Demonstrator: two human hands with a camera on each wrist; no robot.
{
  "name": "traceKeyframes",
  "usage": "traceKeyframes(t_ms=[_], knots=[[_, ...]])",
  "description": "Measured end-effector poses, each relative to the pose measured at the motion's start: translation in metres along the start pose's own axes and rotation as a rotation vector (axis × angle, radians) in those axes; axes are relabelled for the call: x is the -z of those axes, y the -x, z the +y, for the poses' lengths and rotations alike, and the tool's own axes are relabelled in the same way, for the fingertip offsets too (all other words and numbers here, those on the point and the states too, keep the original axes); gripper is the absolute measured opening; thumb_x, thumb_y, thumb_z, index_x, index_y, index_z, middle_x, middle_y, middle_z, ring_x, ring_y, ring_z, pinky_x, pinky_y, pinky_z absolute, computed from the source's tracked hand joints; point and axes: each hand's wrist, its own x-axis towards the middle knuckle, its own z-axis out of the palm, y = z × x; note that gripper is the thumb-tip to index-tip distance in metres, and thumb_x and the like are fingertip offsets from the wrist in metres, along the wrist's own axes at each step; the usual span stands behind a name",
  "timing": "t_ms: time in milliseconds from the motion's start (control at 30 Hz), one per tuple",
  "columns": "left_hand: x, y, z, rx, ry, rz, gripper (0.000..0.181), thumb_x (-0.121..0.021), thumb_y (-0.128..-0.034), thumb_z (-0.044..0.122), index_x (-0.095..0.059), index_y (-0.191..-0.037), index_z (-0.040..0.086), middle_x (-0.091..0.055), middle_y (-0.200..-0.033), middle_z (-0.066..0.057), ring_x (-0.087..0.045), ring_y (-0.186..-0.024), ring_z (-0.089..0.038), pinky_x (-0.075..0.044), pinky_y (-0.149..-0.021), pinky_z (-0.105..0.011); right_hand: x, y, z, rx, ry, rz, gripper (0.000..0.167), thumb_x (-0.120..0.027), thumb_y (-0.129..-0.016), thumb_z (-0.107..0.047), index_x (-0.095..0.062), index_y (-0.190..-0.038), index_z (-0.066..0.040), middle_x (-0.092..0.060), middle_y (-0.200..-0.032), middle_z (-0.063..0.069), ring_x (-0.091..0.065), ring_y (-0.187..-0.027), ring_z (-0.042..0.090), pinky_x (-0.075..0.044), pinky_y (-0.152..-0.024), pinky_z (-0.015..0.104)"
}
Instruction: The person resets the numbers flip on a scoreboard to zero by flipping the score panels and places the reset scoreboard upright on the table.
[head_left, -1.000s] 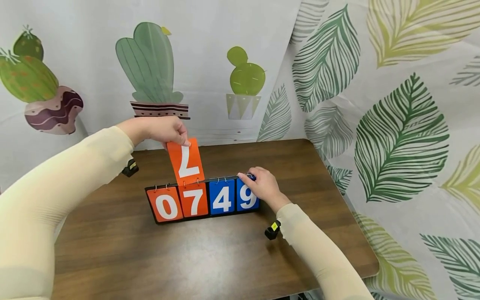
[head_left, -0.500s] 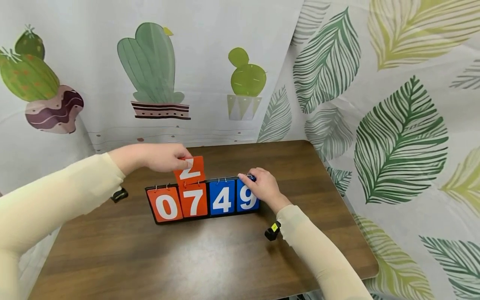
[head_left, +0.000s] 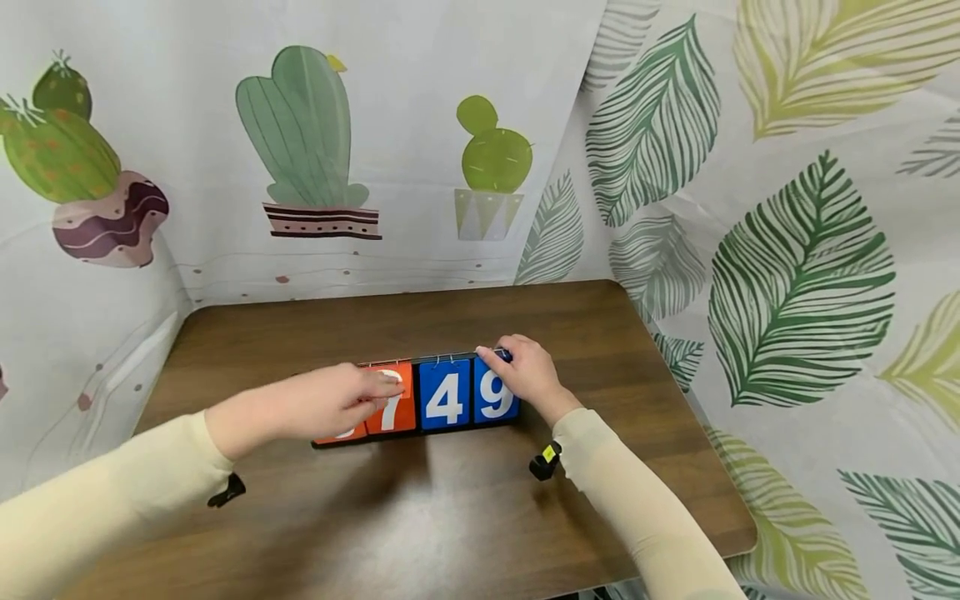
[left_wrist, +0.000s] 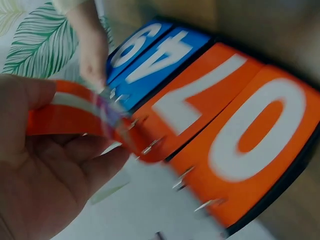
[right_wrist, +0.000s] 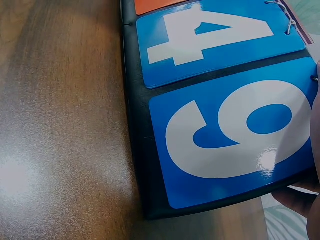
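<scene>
A flip scoreboard stands on the table, with orange cards on its left and blue cards on its right. Its blue 4 and blue 9 are in plain sight. My left hand covers most of the orange 0, which the left wrist view shows whole. Between that hand's thumb and fingers is a bent orange number card, still on its rings above the orange 7. My right hand grips the scoreboard's upper right corner, thumb in front; its other fingers are partly hidden.
The brown wooden table has rounded corners. Behind it hangs a white cloth printed with cacti, and a leaf-patterned cloth is at the right. Black devices are strapped at the left wrist and right wrist.
My left hand has come down from above the scoreboard to its front, bringing the raised orange card over and down. My right hand and the scoreboard have kept their place.
</scene>
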Motion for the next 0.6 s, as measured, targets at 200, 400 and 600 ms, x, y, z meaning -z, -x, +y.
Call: traceKeyframes(t_ms=[200,400,600], knots=[[-0.046,0.008,-0.003,-0.014,-0.167,0.146,0.041,-0.06,-0.1036,0.02,-0.061,-0.144,0.013,-0.058,-0.15,-0.014,-0.054,-0.141,-0.033,-0.047,-0.111,-0.051,0.001,0.0,-0.001,0.012,-0.008,0.014,0.063,-0.043,-0.098,-0.074,-0.071,-0.1,-0.018,-0.071,-0.105,0.004,-0.066,-0.095,0.023,-0.06,-0.088,0.046],[-0.088,0.005,-0.011,-0.021,-0.338,0.25,0.048,-0.068,-0.0967,0.019,-0.061,-0.144,0.011,-0.059,-0.149,-0.014,-0.054,-0.141,-0.036,-0.046,-0.111,-0.055,0.0,0.0,0.0,0.012,-0.003,0.008,0.064,-0.041,-0.097,-0.075,-0.071,-0.099,-0.018,-0.072,-0.107,0.005,-0.067,-0.097,0.024,-0.06,-0.089,0.046],[-0.117,0.001,-0.02,0.009,-0.463,0.312,0.06,-0.078,-0.0896,0.028,-0.06,-0.145,0.014,-0.054,-0.154,-0.013,-0.048,-0.145,-0.037,-0.045,-0.113,-0.057,-0.001,0.0,0.0,0.005,-0.003,0.011,0.066,-0.039,-0.097,-0.077,-0.07,-0.098,-0.019,-0.072,-0.107,0.005,-0.067,-0.099,0.025,-0.059,-0.09,0.048]])
